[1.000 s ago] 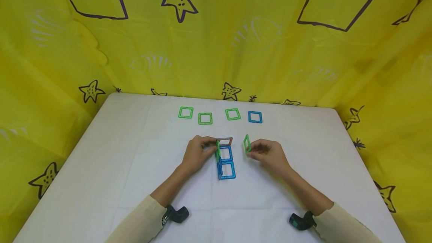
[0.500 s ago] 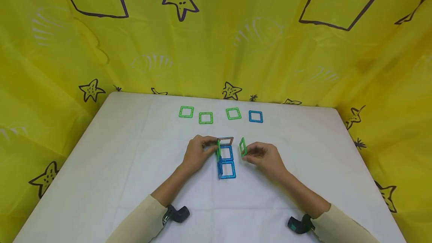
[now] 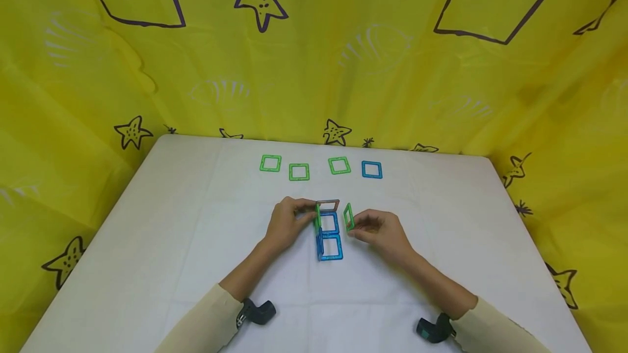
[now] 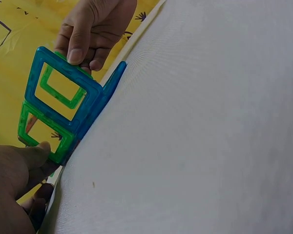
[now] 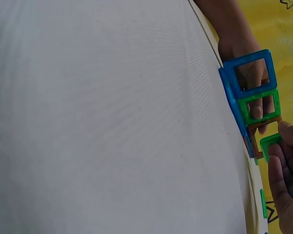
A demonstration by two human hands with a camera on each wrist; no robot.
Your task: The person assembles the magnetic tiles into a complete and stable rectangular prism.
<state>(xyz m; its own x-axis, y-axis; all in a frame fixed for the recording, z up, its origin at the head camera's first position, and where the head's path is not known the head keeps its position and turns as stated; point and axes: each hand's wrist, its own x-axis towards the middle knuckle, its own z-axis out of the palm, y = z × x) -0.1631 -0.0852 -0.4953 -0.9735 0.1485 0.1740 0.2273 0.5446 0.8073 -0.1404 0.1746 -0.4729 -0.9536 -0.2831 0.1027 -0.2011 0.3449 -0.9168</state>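
Note:
On the table stands a small build of square, open-framed magnetic tiles. Two blue tiles [image 3: 331, 257] lie flat in a row. Along their left side rise an upright blue tile [image 4: 34, 73] and an upright green tile [image 3: 317, 217]; a brownish-orange tile [image 3: 327, 201] stands across the back. My left hand [image 3: 287, 225] grips the upright green tile from outside, its thumb against the frame and its index finger reaching the back corner. Just right of the build, my right hand [image 3: 382, 230] pinches another green tile [image 3: 351, 215] by its side, held on edge.
Farther back on the white table [image 3: 221, 189] lie three loose green tiles [image 3: 299, 179] and a blue tile [image 3: 371, 177]. A yellow curtain [image 3: 314, 70] printed with starfish surrounds the table's back and sides.
My right hand has brought its green tile leftward and slightly toward me, nearer the build. The left hand and the standing tiles have stayed in place.

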